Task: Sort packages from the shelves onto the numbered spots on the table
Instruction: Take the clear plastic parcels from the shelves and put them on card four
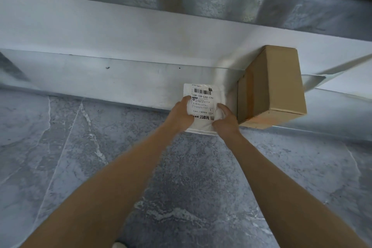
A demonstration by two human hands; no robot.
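the shelf (120, 74) is bare sheet metal, dull silver with a faintly brushed, streaky sheen and a few dark specks. the white package (203, 104) is a soft plastic mailer, smooth and slightly glossy, wrinkled where it is pressed, with a matt paper label (202, 98) printed in black. the brown box (277, 86) is matt corrugated cardboard, with clear tape glinting along its seam. the floor (80, 157) is grey marbled stone, smooth with a low sheen.

Parcel (204, 104) held at the front edge of the shelf (100, 78), left hand (181, 116) on its left side, right hand (225, 121) on its right, box (275, 88) set just right of it, floor (80, 157) below.
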